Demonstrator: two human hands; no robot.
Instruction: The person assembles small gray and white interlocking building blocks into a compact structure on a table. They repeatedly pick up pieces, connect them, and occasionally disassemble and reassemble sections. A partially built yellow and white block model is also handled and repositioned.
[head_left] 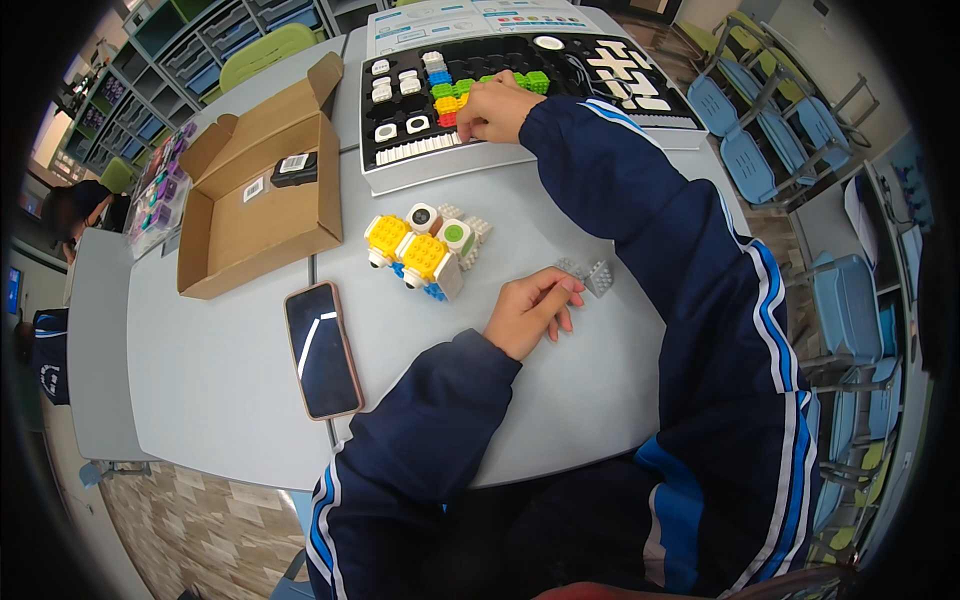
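Note:
My right hand [500, 108] reaches into the far kit box [420, 180]. Its fingers bend down over the coloured bricks, beside red [446, 119], yellow [448, 104] and green ones [537, 82]; the fingertips are partly hidden, so what they grip cannot be made out. Low over the table, my left hand [535, 310] is curled, thumb against forefinger, right beside translucent grey studded pieces [598, 278]. Whatever is in its pinch is too small to name. Left of that hand stands a built brick model [425, 250] with yellow, white and blue parts and two round-faced cubes.
A phone [324, 350] with a dark screen lies at the left front. Behind it, an open cardboard box [262, 210] contains a black labelled block [295, 169]. A printed sheet [470, 25] rests behind the kit. Blue chairs [750, 150] are stacked at the right.

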